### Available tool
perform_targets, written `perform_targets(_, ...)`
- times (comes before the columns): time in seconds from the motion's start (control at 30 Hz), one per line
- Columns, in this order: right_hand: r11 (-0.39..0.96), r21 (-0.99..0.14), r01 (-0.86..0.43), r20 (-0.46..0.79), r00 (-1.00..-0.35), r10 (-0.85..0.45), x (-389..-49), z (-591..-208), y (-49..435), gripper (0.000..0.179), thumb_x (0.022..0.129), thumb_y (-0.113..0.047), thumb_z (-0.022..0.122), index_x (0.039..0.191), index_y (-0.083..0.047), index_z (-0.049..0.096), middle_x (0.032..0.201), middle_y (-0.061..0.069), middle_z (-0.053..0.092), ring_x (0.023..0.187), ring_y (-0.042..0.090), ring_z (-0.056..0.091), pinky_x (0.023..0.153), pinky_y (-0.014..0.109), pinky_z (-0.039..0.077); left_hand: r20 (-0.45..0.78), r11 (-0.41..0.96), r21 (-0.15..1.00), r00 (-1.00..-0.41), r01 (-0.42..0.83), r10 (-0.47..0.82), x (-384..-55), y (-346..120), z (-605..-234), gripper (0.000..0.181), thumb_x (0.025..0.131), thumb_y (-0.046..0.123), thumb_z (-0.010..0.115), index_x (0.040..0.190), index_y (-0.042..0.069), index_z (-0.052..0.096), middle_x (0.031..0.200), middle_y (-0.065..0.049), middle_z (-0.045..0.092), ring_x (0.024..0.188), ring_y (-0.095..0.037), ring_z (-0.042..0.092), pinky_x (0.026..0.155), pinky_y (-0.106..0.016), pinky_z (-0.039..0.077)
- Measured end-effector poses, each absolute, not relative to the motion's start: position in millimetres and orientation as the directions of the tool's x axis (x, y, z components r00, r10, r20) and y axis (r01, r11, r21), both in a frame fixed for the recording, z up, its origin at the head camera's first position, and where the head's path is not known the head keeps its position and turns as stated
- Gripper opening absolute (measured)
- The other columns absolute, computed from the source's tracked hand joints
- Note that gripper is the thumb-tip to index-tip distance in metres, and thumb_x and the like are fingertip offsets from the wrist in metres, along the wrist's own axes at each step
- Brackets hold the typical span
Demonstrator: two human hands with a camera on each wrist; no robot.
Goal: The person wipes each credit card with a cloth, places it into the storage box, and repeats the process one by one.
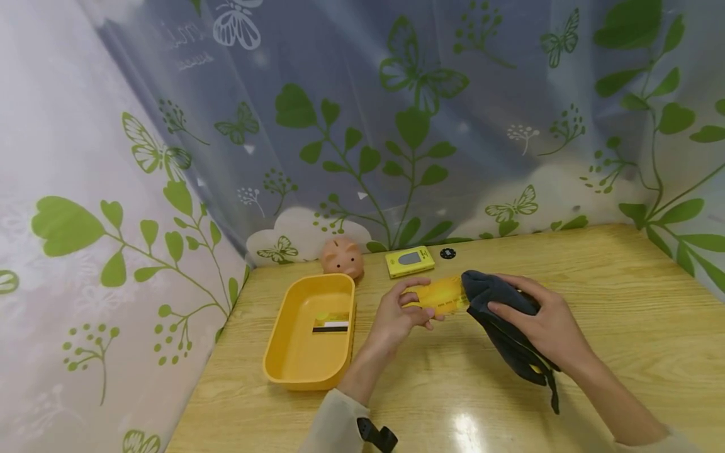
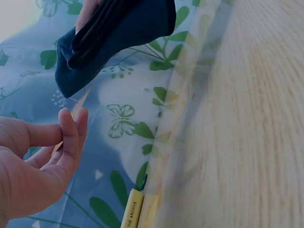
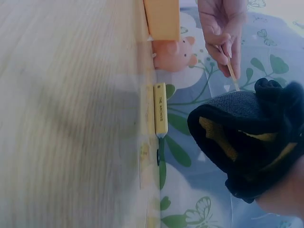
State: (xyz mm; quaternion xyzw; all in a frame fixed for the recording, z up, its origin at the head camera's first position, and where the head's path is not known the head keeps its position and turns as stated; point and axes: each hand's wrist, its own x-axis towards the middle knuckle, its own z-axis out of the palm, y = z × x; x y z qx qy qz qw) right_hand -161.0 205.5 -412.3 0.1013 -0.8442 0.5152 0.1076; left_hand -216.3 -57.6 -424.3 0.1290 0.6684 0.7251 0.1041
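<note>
My left hand (image 1: 399,309) pinches a thin yellow card (image 1: 442,296) between thumb and fingers, above the table. The card's right end meets the near end of a dark blue fleece pouch (image 1: 504,321) in the head view. My right hand (image 1: 546,314) grips that pouch from its right side, thumb on top, and a dark strap hangs from its lower end. In the right wrist view the pouch (image 3: 237,107) shows a gaping opening with yellow inside. Seen edge-on there, the card (image 3: 231,69) sticks out of the left hand toward the pouch.
A yellow tray (image 1: 277,352) stands left of my left hand, with a card with a black stripe (image 1: 331,327) inside. Behind are a pink piggy bank (image 1: 342,259), a yellow box (image 1: 410,262) and a black round disc (image 1: 448,253), near the patterned curtain (image 1: 351,157).
</note>
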Motion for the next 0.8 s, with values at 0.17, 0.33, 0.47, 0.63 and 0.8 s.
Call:
perform_targets(0.17, 0.431, -0.853, -0.294, 0.294, -0.953, -0.068, -162.6, -410.3, 196.0, 0.058, 0.098, -0.033, 0.075, 0.15, -0.015, 0.056, 0.152, 0.017, 0.052, 0.137, 0.049, 0.048, 0.102, 0.069, 0.046, 0.063, -0.086, 0.996, -0.947, 0.038, 0.315, -217.5, -55.7, -420.8, 0.055, 0.091, -0.015, 0.069, 0.137, 0.013, 0.063, 0.098, -0.017, 0.063, 0.086, -0.03, 0.076, 0.068, -0.032, 0.061)
perform_targets(0.33, 0.416, -0.85, -0.323, 0.316, -0.945, -0.087, -164.7, -407.5, 180.9, 0.054, 0.098, -0.032, 0.075, 0.149, -0.02, 0.058, 0.147, 0.012, 0.057, 0.132, 0.043, 0.054, 0.1, 0.065, 0.05, 0.074, -0.098, 0.994, -0.948, 0.046, 0.311, -218.1, -54.7, -417.0, 0.061, 0.089, -0.019, 0.068, 0.142, 0.01, 0.061, 0.1, -0.014, 0.067, 0.081, -0.021, 0.073, 0.065, -0.031, 0.06)
perform_targets(0.47, 0.402, -0.844, -0.354, 0.343, -0.934, -0.101, -168.1, -405.7, 166.0, 0.052, 0.098, -0.031, 0.075, 0.146, -0.021, 0.061, 0.142, 0.009, 0.06, 0.126, 0.039, 0.059, 0.097, 0.059, 0.053, 0.085, -0.106, 0.993, -0.946, 0.055, 0.313, -219.2, -54.0, -414.9, 0.066, 0.087, -0.021, 0.067, 0.146, 0.009, 0.058, 0.104, -0.012, 0.073, 0.077, -0.018, 0.068, 0.063, -0.028, 0.058)
perform_targets(0.63, 0.364, -0.847, -0.387, 0.369, -0.922, -0.121, -172.8, -404.7, 149.1, 0.048, 0.097, -0.029, 0.076, 0.143, -0.023, 0.064, 0.136, 0.006, 0.063, 0.119, 0.032, 0.064, 0.091, 0.042, 0.058, 0.113, -0.066, 0.993, -0.946, 0.098, 0.302, -221.1, -51.7, -412.6, 0.069, 0.086, -0.024, 0.062, 0.144, 0.013, 0.06, 0.113, -0.014, 0.075, 0.08, -0.014, 0.067, 0.065, -0.027, 0.056)
perform_targets(0.8, 0.341, -0.846, -0.41, 0.39, -0.912, -0.13, -175.4, -403.8, 137.3, 0.046, 0.096, -0.028, 0.077, 0.14, -0.024, 0.066, 0.127, 0.003, 0.066, 0.109, 0.027, 0.067, 0.084, 0.03, 0.059, 0.119, -0.008, 0.993, -0.955, 0.121, 0.273, -221.3, -52.1, -407.3, 0.069, 0.086, -0.025, 0.063, 0.14, 0.016, 0.064, 0.116, -0.013, 0.076, 0.085, -0.012, 0.067, 0.066, -0.022, 0.051)
